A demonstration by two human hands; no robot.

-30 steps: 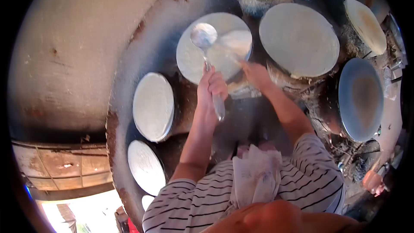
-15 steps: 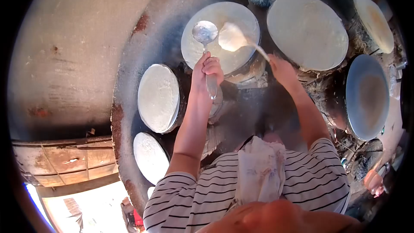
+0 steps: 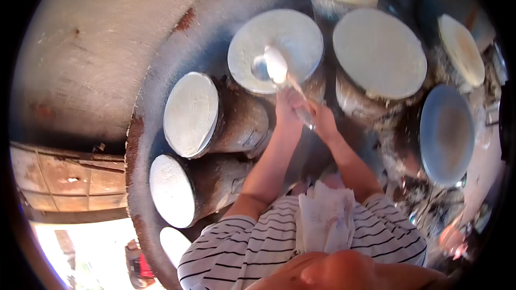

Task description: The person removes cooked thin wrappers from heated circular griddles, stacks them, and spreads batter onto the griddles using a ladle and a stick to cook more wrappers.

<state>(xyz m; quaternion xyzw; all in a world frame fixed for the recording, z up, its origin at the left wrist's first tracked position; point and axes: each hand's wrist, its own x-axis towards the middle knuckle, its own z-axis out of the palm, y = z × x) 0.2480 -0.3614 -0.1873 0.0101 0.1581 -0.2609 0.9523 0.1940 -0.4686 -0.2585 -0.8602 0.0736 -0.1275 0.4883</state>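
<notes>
My left hand (image 3: 289, 108) is wrapped round the handle of a metal ladle (image 3: 260, 68), whose bowl is over the near part of a round white-coated plate (image 3: 294, 32). Beside it, my right hand (image 3: 322, 121) grips the handle of a white-coated paddle (image 3: 276, 64). The paddle's head crosses in front of the ladle bowl and partly hides it. Both hands are close together, just on my side of the plate. Whether the paddle touches the ladle, I cannot tell.
More round white-topped stands curve around me, with one (image 3: 192, 115) at left and a larger one (image 3: 379, 53) at right. A bluish round plate (image 3: 447, 135) is farther right. A large pale slab (image 3: 102, 48) fills the upper left. A cloth (image 3: 325, 217) hangs at my chest.
My right hand has moved left and down towards my left hand, bringing the paddle across the ladle. My left hand and the ladle have shifted right and lower in view.
</notes>
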